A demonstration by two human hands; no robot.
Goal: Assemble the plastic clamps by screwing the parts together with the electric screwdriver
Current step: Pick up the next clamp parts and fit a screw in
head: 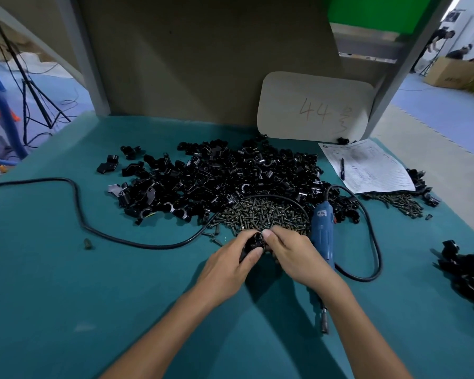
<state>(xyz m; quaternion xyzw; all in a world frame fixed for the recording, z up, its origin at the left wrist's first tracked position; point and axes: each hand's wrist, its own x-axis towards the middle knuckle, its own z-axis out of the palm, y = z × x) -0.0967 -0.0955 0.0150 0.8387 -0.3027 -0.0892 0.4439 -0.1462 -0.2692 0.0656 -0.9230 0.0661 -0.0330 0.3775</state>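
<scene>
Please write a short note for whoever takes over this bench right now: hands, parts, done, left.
The left hand and right hand both hold one black clamp part in front of the screw pile.
The electric screwdriver lies beside the right hand, unheld.
The loose parts pile sits behind the screws.
Done: a black cluster at the right edge may be finished clamps.
Left: screw this clamp, then the pile.

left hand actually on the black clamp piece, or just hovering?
Touching. The head view shows the left hand holding the black clamp piece, with fingers curled round it and no gap visible.
</scene>
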